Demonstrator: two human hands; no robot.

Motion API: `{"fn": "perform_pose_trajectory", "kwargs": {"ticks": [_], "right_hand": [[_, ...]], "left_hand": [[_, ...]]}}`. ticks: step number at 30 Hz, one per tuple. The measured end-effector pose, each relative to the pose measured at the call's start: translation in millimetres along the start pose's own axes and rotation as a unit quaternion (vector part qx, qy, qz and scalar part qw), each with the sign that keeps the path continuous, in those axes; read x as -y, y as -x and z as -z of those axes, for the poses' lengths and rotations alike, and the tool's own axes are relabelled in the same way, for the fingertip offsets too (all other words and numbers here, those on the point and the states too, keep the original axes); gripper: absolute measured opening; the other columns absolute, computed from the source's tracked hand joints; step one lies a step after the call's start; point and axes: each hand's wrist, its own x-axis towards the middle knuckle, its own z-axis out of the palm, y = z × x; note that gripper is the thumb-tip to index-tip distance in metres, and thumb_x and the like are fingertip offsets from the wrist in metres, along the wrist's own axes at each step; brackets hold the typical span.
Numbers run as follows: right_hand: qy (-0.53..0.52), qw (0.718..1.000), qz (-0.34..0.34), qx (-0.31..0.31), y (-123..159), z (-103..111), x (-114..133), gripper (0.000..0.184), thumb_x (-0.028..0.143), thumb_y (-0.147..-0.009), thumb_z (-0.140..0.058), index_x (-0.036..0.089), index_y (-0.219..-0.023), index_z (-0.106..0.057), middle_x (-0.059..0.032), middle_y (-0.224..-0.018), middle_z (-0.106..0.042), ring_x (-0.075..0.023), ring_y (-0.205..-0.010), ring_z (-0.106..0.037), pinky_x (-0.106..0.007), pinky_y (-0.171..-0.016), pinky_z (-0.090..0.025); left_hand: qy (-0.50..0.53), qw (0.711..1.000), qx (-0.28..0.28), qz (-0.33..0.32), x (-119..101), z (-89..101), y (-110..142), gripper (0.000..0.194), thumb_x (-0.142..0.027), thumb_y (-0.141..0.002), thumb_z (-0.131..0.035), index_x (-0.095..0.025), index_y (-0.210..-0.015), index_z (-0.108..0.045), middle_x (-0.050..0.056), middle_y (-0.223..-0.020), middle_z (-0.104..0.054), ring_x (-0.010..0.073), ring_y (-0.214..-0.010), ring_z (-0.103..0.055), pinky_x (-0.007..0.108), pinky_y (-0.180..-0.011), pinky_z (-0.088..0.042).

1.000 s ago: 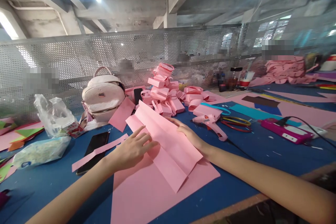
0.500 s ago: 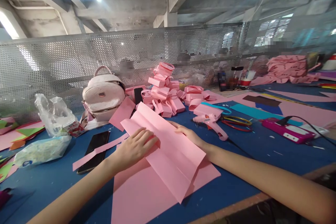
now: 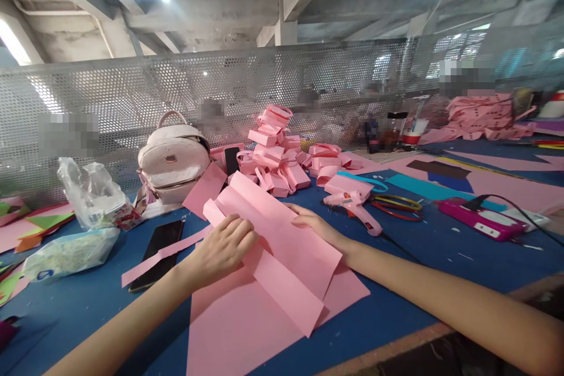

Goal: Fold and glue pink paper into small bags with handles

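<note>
Both forearms are bare to the frame's edge, the left hand [image 3: 220,249] and right hand [image 3: 317,228] ungloved, without rings

A white backpack [image 3: 173,160] is sitting on the blue table [image 3: 440,247]. Right of the backpack, folded pink boxes [image 3: 275,153] are piling up; a black phone [image 3: 157,245] is lying before it.

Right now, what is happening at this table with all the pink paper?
A person is folding a creased pink sheet with both bare hands. The left hand curls one long edge over; the right hand lies flat on the other side. It rests on a bigger pink sheet, with a glue gun nearby.
</note>
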Motion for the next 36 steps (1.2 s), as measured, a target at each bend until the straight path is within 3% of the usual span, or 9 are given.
{"fn": "perform_pose_trajectory", "kwargs": {"ticks": [2,5,9,13,16,21,27,31,36], "right_hand": [[0.000,1.000,-0.002,-0.015,-1,3,0,0.054,0.020,-0.067,-0.056,0.025,-0.120,-0.066,-0.0019,-0.123,-0.070,-0.0311,-0.114,-0.065,-0.044,-0.095,-0.050],[-0.001,0.999,-0.008,-0.044,-3,7,-1,0.054,0.021,-0.067,-0.056,0.024,-0.120,-0.066,-0.0030,-0.116,-0.073,-0.0314,-0.106,-0.068,-0.046,-0.092,-0.052],[0.000,0.997,-0.012,-0.080,-4,11,-2,0.058,0.021,-0.066,-0.055,0.025,-0.124,-0.063,-0.0032,-0.111,-0.075,-0.0306,-0.095,-0.071,-0.046,-0.088,-0.053],[0.002,0.996,0.000,-0.092,-7,14,-3,0.065,0.021,-0.067,-0.054,0.027,-0.131,-0.056,-0.0023,-0.123,-0.069,-0.0293,-0.104,-0.068,-0.046,-0.091,-0.052],[0.005,0.996,0.017,-0.092,-11,16,-3,0.070,0.020,-0.066,-0.058,0.029,-0.135,-0.052,-0.0030,-0.135,-0.062,-0.0285,-0.118,-0.062,-0.045,-0.098,-0.048],[0.017,0.994,0.053,-0.091,-9,15,-4,0.040,0.036,-0.081,-0.061,0.024,-0.119,-0.064,-0.0063,-0.138,-0.060,-0.0286,-0.126,-0.056,-0.043,-0.106,-0.043],[0.061,0.990,0.089,-0.087,0,8,-5,0.042,0.049,-0.087,-0.061,0.026,-0.122,-0.063,-0.0080,-0.134,-0.062,-0.0310,-0.116,-0.062,-0.048,-0.099,-0.049],[0.134,0.975,0.156,-0.088,-1,11,-5,0.037,0.050,-0.082,-0.067,0.026,-0.110,-0.067,-0.0073,-0.131,-0.061,-0.0316,-0.126,-0.052,-0.049,-0.108,-0.039],[0.222,0.942,0.238,-0.085,-1,13,-1,0.031,0.053,-0.081,-0.068,0.023,-0.082,-0.068,-0.0095,-0.128,-0.055,-0.0336,-0.131,-0.044,-0.050,-0.116,-0.024]], "left_hand": [[-0.009,1.000,-0.006,-0.002,2,-0.6,0,0.030,-0.014,-0.082,-0.062,-0.014,-0.110,-0.050,0.010,-0.101,-0.058,0.0283,-0.091,-0.055,0.045,-0.089,-0.045],[-0.022,1.000,-0.020,-0.002,7,0.1,0,0.011,-0.012,-0.090,-0.054,-0.017,-0.100,-0.052,0.008,-0.094,-0.060,0.0247,-0.083,-0.056,0.040,-0.081,-0.047],[-0.039,0.998,-0.047,0.008,13,1.9,2,0.028,0.000,-0.094,-0.035,-0.019,-0.086,-0.054,0.006,-0.088,-0.062,0.0195,-0.072,-0.055,0.035,-0.072,-0.046],[-0.040,0.996,-0.078,0.034,20,-1.1,7,0.031,-0.002,-0.097,-0.033,-0.018,-0.088,-0.058,0.008,-0.095,-0.066,0.0188,-0.075,-0.059,0.032,-0.068,-0.047],[-0.026,0.993,-0.105,0.051,25,-5.1,9,0.022,-0.011,-0.100,-0.039,-0.018,-0.095,-0.060,0.009,-0.103,-0.069,0.0208,-0.082,-0.065,0.032,-0.069,-0.049],[0.022,0.987,-0.134,0.084,29,-5.3,11,0.016,-0.024,-0.102,-0.047,-0.019,-0.099,-0.062,0.008,-0.105,-0.075,0.0209,-0.085,-0.070,0.031,-0.072,-0.051],[0.093,0.973,-0.168,0.126,30,-0.3,11,0.016,-0.019,-0.100,-0.046,-0.019,-0.100,-0.062,0.007,-0.097,-0.077,0.0189,-0.082,-0.073,0.027,-0.072,-0.053],[0.122,0.961,-0.195,0.156,30,-0.5,10,0.019,-0.022,-0.101,-0.046,-0.019,-0.102,-0.065,0.005,-0.083,-0.075,0.0172,-0.074,-0.071,0.025,-0.067,-0.052],[0.151,0.956,-0.202,0.152,28,2.4,11,0.024,-0.029,-0.102,-0.045,-0.020,-0.109,-0.065,0.008,-0.091,-0.076,0.0187,-0.080,-0.072,0.025,-0.069,-0.054]]}}
